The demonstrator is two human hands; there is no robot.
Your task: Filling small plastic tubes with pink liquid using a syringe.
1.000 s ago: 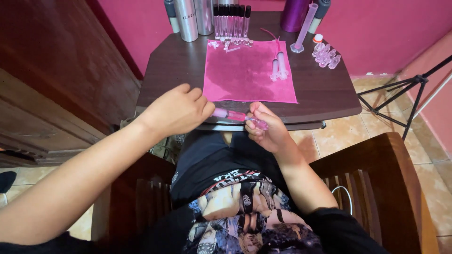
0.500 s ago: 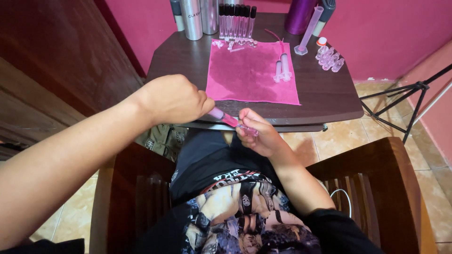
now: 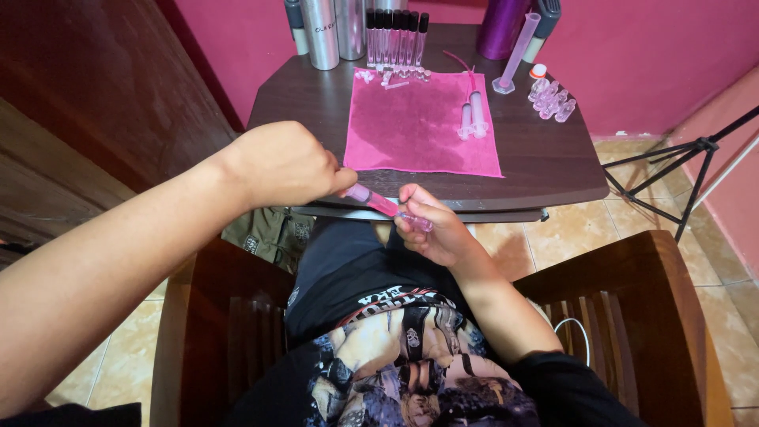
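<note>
My left hand [image 3: 281,164] grips the back end of a syringe [image 3: 371,199] filled with pink liquid, just in front of the table's near edge. The syringe tip points into a small clear vial [image 3: 417,222] that my right hand [image 3: 437,229] pinches over my lap. Both hands hover close together above my black shorts. On the dark wooden table [image 3: 308,99] lies a pink cloth [image 3: 415,126] with two more syringes [image 3: 472,117] on its right side.
A row of clear tubes with black caps [image 3: 395,35] and silver bottles [image 3: 324,32] stand at the table's back. A tall pink measuring cylinder [image 3: 518,51], a purple bottle [image 3: 504,24] and several small vials [image 3: 549,99] sit back right. A black tripod [image 3: 688,170] stands right. I sit in a wooden chair [image 3: 632,308].
The view has tilted slightly, shifting the table. My left hand stays on the syringe and my right hand has moved a little leftward with the vial.
</note>
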